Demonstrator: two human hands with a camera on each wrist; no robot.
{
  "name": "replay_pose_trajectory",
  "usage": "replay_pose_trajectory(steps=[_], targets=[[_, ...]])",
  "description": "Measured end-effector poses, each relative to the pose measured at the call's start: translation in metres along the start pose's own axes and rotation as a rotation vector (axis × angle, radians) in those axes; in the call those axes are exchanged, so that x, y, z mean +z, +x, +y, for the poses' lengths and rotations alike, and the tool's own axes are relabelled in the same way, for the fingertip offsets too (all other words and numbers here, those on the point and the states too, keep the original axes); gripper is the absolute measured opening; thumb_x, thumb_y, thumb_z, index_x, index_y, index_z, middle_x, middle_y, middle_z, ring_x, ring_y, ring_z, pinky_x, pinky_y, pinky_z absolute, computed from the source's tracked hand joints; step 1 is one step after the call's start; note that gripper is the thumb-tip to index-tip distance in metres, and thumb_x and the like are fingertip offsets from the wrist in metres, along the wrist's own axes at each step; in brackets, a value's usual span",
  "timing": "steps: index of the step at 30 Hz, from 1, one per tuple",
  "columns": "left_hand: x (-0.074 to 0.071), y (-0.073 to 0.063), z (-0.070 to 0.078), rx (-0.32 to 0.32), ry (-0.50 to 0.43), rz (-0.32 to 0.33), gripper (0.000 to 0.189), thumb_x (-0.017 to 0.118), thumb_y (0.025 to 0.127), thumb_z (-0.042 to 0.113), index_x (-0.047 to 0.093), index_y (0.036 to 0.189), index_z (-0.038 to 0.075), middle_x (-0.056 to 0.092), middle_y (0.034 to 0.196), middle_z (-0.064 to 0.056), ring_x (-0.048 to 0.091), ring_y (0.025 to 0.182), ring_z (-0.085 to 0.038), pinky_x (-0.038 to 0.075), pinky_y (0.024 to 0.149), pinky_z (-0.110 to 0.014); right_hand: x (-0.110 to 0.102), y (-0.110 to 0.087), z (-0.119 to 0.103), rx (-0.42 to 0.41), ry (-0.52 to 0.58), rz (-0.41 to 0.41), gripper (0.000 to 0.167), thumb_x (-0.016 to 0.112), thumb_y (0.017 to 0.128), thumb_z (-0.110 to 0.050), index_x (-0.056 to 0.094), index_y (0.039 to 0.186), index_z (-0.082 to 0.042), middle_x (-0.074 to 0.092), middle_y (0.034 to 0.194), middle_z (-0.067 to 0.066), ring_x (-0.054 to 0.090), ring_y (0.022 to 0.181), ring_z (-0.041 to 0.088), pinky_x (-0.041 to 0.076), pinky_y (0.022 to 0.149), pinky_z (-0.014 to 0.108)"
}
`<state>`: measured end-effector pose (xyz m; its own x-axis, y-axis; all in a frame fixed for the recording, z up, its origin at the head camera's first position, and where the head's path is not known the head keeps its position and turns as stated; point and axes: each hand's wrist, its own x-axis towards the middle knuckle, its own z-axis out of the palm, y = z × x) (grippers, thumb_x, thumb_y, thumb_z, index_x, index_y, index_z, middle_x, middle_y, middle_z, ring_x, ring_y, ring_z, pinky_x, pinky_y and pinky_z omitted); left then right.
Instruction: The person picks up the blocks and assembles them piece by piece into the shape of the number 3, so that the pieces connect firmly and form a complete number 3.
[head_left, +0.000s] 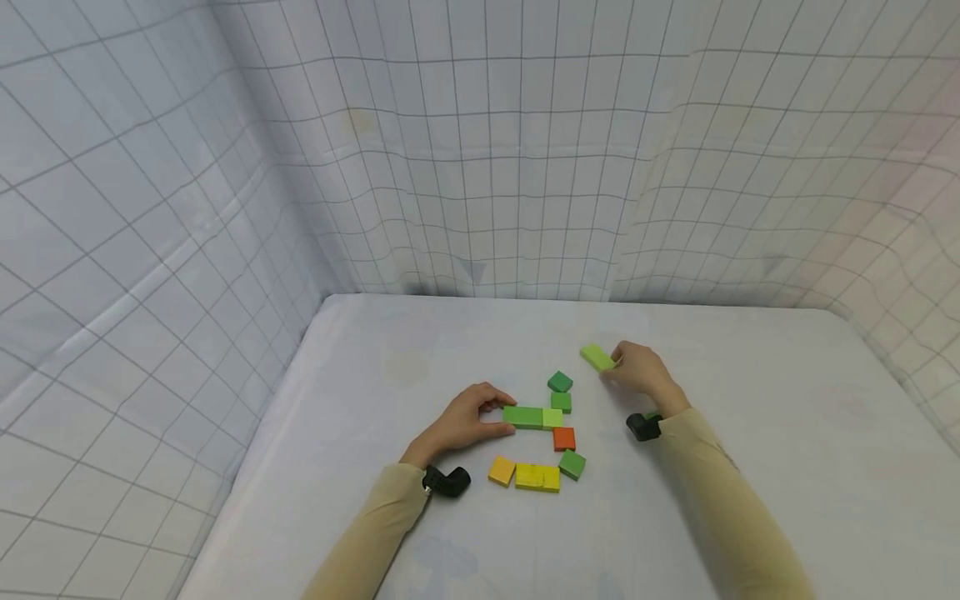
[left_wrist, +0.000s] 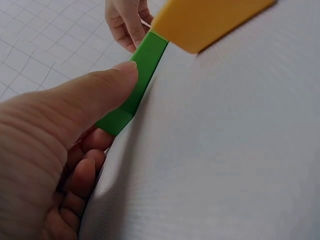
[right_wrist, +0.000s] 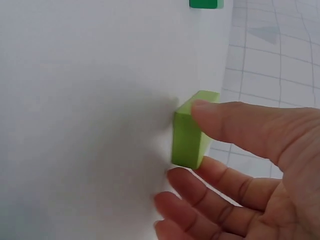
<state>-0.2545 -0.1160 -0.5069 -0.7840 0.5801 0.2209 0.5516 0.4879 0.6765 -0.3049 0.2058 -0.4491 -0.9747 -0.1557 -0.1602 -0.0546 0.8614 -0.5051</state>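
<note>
My left hand (head_left: pixel 467 417) pinches the left end of a long green block (head_left: pixel 522 417) on the table, thumb on the near side. In the left wrist view the thumb presses the side of that green block (left_wrist: pixel 143 72), with fingertips behind it. A small light green block (head_left: pixel 552 419) sits against its right end. Farther back and to the right, my right hand (head_left: pixel 637 367) holds a long light green block (head_left: pixel 597 357) by its near end. The right wrist view has this light green block (right_wrist: pixel 187 137) between thumb and fingers, close to the table surface.
Two small green blocks, one dark (head_left: pixel 560 382) and one lighter (head_left: pixel 561 402), lie behind the row. In front are a red block (head_left: pixel 564 438), a tilted green block (head_left: pixel 572 464), yellow blocks (head_left: pixel 537 477) and an orange block (head_left: pixel 502 471). Gridded cloth (head_left: pixel 510 167) hangs behind the white table (head_left: pixel 375 350).
</note>
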Motion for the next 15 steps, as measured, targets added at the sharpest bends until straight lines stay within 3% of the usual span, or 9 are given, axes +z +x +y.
replay_pose_trajectory(steps=[10,15], targets=[[0.001,0.000,0.001,-0.021,0.003,-0.012,0.033,0.074,0.084,0.032,0.067,0.113,0.016,0.058,0.103,0.010,0.049,0.091,-0.008,0.042,0.082,-0.027,0.014,0.018,0.001,-0.016,0.118,0.011,0.042,0.060,0.093,-0.027,0.056,0.117,0.007,0.058,0.113,0.026,0.055,0.097,0.035,0.046,0.077,0.044],[0.000,0.000,0.001,-0.030,0.003,-0.006,0.033,0.075,0.084,0.032,0.067,0.112,0.017,0.058,0.102,0.011,0.050,0.091,-0.007,0.042,0.082,-0.027,0.016,0.031,-0.002,0.003,0.170,0.000,0.039,0.059,0.094,-0.029,0.059,0.115,0.004,0.058,0.112,0.023,0.054,0.095,0.033,0.045,0.077,0.042]])
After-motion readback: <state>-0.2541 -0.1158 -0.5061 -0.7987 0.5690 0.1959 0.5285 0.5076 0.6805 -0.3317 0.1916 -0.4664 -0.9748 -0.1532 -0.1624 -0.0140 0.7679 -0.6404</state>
